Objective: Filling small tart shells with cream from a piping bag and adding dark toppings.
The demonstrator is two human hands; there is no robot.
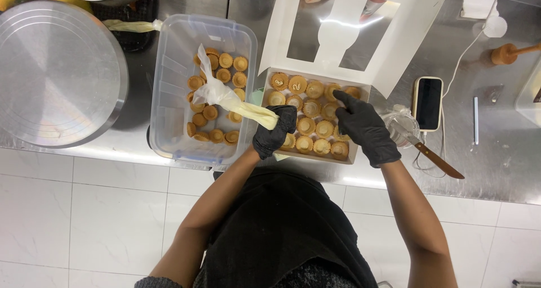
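We see both forearms reaching forward from a dark apron over the edge of a steel counter (496,153), each hand in a black glove. The left hand (274,131) is curled tight around the lower end of a piping bag (239,103), its fist sitting at the near left corner of a white bakery box (311,122). The right hand (365,127) lies flat and loosely spread on the right side of that box, fingers extended toward the tart shells, gripping nothing that we can make out.

The piping bag is clear plastic filled with pale yellow cream; it slants up and to the left from the fist, and its twisted, empty tail rises over a clear plastic tub (169,96). The nozzle end is hidden under the glove.

The box stands open, its windowed lid (349,29) tipped back. Inside, small golden tart shells (315,129) sit in close rows. More shells of the same kind lie loosely in the tub to the left.

To the right of the box we see a wooden-handled knife (437,159) and a phone (428,103). A large round metal lid (56,74) lies at far left.
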